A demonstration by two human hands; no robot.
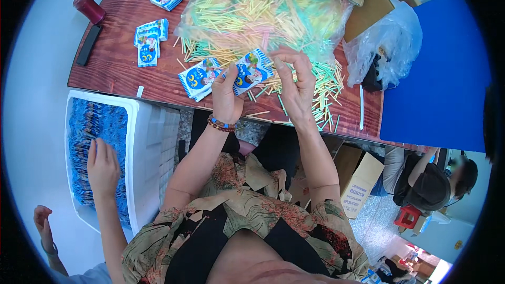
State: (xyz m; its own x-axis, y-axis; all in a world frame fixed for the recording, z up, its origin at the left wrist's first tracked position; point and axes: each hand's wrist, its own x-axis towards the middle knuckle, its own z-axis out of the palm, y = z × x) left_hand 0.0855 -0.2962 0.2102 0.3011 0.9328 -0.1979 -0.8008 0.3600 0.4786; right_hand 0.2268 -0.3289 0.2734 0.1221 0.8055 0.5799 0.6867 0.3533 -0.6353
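Blue-and-white packet [251, 72], in the head view, is pinched between the left hand's [225, 97] thumb and fingers; the right hand [297, 84] bends its fingertips at the packet's right end, and whether they grip anything I cannot tell. Another packet pile [198, 79] lies just left of the left hand. Pastel sticks [322, 94] scatter beneath the right hand, and beyond both hands lies a clear bag [263, 8] full of sticks.
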